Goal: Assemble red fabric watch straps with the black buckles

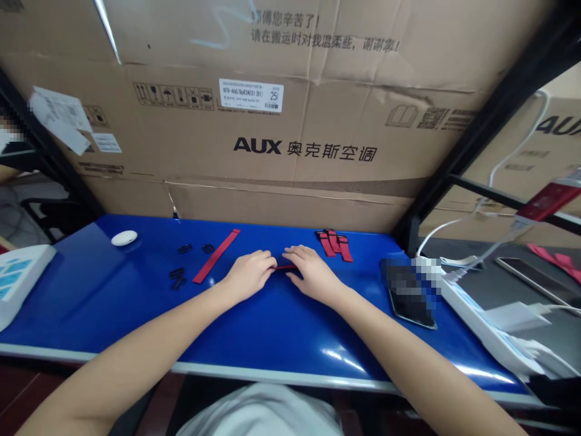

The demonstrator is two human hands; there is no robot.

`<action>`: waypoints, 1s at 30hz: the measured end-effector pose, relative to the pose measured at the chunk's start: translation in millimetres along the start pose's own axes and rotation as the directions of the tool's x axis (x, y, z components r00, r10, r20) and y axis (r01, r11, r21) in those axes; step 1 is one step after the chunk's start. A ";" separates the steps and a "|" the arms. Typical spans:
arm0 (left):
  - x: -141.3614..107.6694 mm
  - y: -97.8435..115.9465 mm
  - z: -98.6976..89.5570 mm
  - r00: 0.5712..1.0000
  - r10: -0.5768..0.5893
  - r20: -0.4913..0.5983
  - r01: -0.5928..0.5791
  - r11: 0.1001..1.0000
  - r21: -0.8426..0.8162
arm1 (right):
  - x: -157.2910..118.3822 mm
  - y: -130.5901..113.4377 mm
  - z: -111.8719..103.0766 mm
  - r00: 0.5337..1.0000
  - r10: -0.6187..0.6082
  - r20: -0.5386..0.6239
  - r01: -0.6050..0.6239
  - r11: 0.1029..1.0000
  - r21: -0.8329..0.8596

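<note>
At the middle of the blue table, my left hand is closed on one end of a short red strap. My right hand has its fingers bent over the strap's other end, with the thumb below. Most of the strap is hidden by my fingers. Left of my hands lies a longer flat red strap. Beside it are black buckles, one pair nearer me and single ones farther back. Several red straps with black buckles lie grouped beyond my right hand.
A large cardboard box stands upright along the table's back edge. A white oval object lies at the back left. On the right are a dark phone and a white power strip with cables. Black shelf posts frame both sides.
</note>
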State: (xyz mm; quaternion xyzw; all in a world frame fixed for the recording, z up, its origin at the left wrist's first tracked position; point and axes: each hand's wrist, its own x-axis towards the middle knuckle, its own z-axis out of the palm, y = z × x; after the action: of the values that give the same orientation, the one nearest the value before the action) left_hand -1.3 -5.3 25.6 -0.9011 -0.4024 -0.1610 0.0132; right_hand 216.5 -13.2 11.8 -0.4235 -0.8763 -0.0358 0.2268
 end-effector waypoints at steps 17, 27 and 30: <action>-70.1 -145.8 -103.9 0.636 -0.681 0.362 0.750 0.656 -0.085 | -8.6 -1.2 -5.4 0.999 0.004 0.048 -0.015 0.970 0.241; -65.7 -140.3 -87.1 0.595 -0.664 0.453 0.799 0.547 -0.248 | 0.3 -16.5 12.0 0.990 0.097 0.105 -0.134 0.884 0.447; -52.5 -124.5 -81.9 0.727 -0.591 0.350 0.687 0.627 -0.368 | -0.5 -13.6 8.9 0.981 0.136 0.140 -0.190 0.827 0.529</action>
State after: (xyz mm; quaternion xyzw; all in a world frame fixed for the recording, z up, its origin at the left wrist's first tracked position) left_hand -147.9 28.5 74.3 -0.6836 -0.6438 -0.1588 -0.3051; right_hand 203.1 -20.0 5.4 -0.4170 -0.8214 0.2522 0.2964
